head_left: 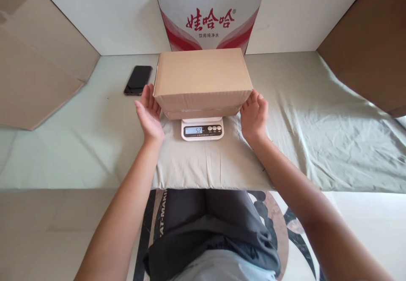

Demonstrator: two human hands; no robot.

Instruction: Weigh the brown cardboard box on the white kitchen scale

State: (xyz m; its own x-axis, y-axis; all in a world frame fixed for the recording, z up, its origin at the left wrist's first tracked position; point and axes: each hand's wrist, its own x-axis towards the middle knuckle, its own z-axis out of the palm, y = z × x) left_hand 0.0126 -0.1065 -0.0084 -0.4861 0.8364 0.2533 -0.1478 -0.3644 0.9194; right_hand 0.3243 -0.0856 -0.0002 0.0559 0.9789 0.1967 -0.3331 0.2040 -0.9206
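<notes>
A plain brown cardboard box (204, 72) sits on a small white digital scale (203, 136), covering most of its weighing platform. The scale's lit display seems to read 52, though the digits are small. My left hand (149, 114) is at the box's left side, palm facing in, fingers stretched and thumb apart. On the opposite side, my right hand (254, 115) is held the same way, its fingertips partly hidden by the box's corner. Neither hand is wrapped around the box; whether the fingertips touch it I cannot tell.
A black phone (138, 80) lies left of the box on the pale green cloth (104, 145). Behind stands a white and red carton (209, 19) against the white wall. Large cardboard pieces (38, 61) flank the left, and another brown cardboard panel (371, 44) the right.
</notes>
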